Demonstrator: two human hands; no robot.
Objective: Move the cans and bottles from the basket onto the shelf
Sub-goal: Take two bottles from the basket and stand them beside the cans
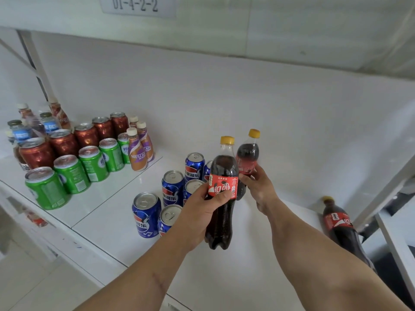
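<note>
My left hand (pixel 197 212) grips a cola bottle (pixel 222 198) with a yellow cap and red label, held above the white shelf (pixel 107 212). Just behind it my right hand (pixel 258 187) grips a second cola bottle (pixel 247 160) of the same kind, further back over the shelf. Several blue cans (pixel 146 214) stand on the shelf directly left of both bottles. A third cola bottle (pixel 339 223) stands at the shelf's right end. The basket is out of view.
Rows of green cans (pixel 71 173) and red cans (pixel 62 142) fill the shelf's left part, with coffee bottles (pixel 137 153) and blue-labelled bottles (pixel 20 133) behind. A shelf post (pixel 386 189) rises on the right. An upper shelf board (pixel 202 23) hangs overhead.
</note>
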